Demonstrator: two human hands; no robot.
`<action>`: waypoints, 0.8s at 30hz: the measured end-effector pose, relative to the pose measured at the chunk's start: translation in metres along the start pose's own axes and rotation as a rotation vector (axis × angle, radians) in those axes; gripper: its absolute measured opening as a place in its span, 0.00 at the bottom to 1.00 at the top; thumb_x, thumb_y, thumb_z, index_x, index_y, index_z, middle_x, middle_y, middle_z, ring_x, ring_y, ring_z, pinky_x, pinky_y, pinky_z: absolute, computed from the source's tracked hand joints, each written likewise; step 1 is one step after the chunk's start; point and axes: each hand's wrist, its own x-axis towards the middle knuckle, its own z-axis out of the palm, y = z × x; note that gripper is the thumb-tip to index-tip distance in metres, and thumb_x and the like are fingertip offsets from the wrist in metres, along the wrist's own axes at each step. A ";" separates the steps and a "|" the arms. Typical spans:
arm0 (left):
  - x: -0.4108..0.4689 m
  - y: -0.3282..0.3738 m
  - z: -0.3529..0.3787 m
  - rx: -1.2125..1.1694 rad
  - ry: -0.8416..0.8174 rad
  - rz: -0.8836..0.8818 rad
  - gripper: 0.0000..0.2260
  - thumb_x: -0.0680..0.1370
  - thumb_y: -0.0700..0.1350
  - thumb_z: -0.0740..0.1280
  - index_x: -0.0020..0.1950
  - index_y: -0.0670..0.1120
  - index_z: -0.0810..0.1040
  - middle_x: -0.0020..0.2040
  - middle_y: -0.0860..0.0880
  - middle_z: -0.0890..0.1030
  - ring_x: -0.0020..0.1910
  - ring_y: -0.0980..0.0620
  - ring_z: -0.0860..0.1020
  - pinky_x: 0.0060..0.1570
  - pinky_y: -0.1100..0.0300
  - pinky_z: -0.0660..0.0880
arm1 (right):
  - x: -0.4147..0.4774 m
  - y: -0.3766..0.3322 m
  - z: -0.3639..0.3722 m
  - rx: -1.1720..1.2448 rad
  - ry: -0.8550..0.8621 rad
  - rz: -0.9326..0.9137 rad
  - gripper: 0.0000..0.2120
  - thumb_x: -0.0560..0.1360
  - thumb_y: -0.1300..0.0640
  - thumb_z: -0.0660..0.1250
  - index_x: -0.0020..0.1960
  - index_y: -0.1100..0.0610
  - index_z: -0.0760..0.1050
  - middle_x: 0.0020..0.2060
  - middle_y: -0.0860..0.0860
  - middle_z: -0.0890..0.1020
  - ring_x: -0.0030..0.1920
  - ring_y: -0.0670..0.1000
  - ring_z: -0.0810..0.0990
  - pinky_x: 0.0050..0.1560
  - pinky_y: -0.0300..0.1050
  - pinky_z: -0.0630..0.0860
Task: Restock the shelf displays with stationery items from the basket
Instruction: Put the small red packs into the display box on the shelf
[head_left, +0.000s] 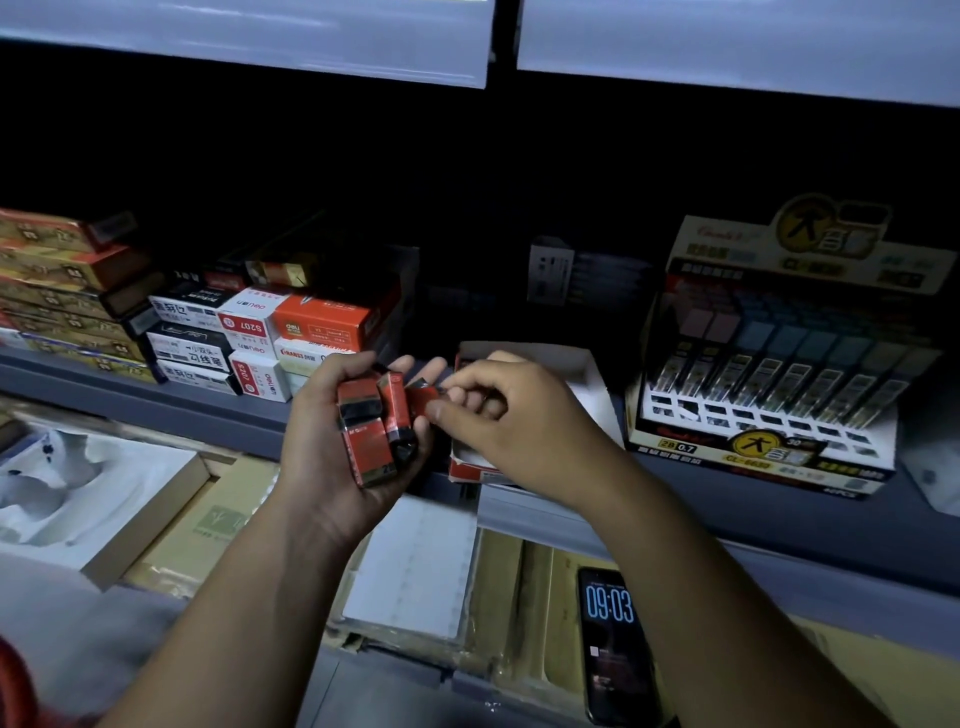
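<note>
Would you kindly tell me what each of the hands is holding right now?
Left hand: grips a bundle of red-and-black packs.
Right hand: pinches one red pack at that bundle's edge.

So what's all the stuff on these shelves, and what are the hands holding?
small red-and-black packs: at least three, red and black, bunched in the left hand
single red pack: one, red, pinched by the right hand beside the bunch
open display box: one, white inside, red sides, on the shelf behind the hands
pencil-lead display: one, cream and yellow, rows of tubes, shelf right
stacked boxes: many, white, black, orange, shelf left
gold-and-red boxes: a stack, far left
phone: one, black, screen reads 09:03, lower right
moulded tray: one, white, lower left
shelf: grey, across the middle
left hand: grips the packs
right hand: pinches one pack
</note>
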 end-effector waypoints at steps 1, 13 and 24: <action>0.000 0.000 0.000 -0.003 -0.003 -0.006 0.11 0.78 0.52 0.64 0.53 0.46 0.79 0.56 0.45 0.86 0.42 0.47 0.85 0.30 0.65 0.78 | 0.000 0.000 0.000 0.016 -0.006 -0.002 0.07 0.75 0.51 0.74 0.46 0.55 0.82 0.45 0.51 0.76 0.36 0.41 0.74 0.41 0.34 0.76; 0.002 0.004 -0.001 -0.141 -0.041 -0.135 0.11 0.73 0.46 0.67 0.50 0.42 0.80 0.50 0.44 0.83 0.43 0.47 0.81 0.27 0.64 0.78 | 0.004 -0.001 -0.003 0.379 0.014 0.026 0.06 0.74 0.63 0.75 0.48 0.61 0.79 0.37 0.54 0.74 0.33 0.47 0.72 0.32 0.35 0.71; 0.004 0.005 0.000 -0.239 0.015 -0.151 0.09 0.74 0.43 0.66 0.50 0.40 0.80 0.53 0.45 0.84 0.45 0.43 0.85 0.25 0.64 0.78 | 0.012 -0.003 -0.022 0.238 0.354 0.211 0.08 0.76 0.56 0.74 0.44 0.61 0.79 0.31 0.55 0.84 0.30 0.51 0.82 0.36 0.47 0.81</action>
